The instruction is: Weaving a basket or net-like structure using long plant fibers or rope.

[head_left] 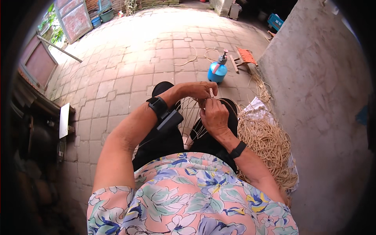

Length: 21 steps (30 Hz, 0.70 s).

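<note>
A frame of thin wires (pixel 187 116) rests in my lap between my black-trousered knees. Over its far end bends my left hand (pixel 199 90), its fingers curled in on the gathered wires, index finger crooked outward. Close against it, my right hand (pixel 215 116) is closed in a pinch, fingertips meeting the same spot. Whatever thin strand lies in that pinch is too small to make out. Beside my right thigh is a big loose heap of tan cord (pixel 266 147), partly on a white sack (pixel 256 106).
A blue spray bottle (pixel 217 73) stands ahead on the brick-paved floor (pixel 129 74), near a low folding stool (pixel 246 56) with an orange seat. A grey wall (pixel 317 86) rises on the right. Dark shelving with a white board (pixel 64 120) is at left; buckets (pixel 106 15) stand far off.
</note>
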### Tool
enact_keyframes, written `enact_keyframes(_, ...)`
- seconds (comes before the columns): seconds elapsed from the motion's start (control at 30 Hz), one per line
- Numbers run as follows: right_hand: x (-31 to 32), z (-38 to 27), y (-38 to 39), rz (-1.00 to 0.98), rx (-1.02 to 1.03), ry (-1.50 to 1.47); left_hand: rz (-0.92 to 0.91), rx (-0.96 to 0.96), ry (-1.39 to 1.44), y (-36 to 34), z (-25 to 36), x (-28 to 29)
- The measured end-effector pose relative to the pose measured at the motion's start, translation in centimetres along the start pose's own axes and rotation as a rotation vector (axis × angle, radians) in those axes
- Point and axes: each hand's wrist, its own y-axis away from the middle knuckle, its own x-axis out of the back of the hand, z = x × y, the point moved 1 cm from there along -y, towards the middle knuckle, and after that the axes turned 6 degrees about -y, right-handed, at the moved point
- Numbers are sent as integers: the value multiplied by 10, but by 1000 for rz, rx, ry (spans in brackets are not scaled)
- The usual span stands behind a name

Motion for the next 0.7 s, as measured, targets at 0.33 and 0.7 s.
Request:
enact_keyframes(0.33,-2,10,0,-96,-405,-418,221,-29,-382,31,7,2)
enact_keyframes(0.7,2,-2,-4,85,-134,-296,345,-234,-435,41,-2,-12)
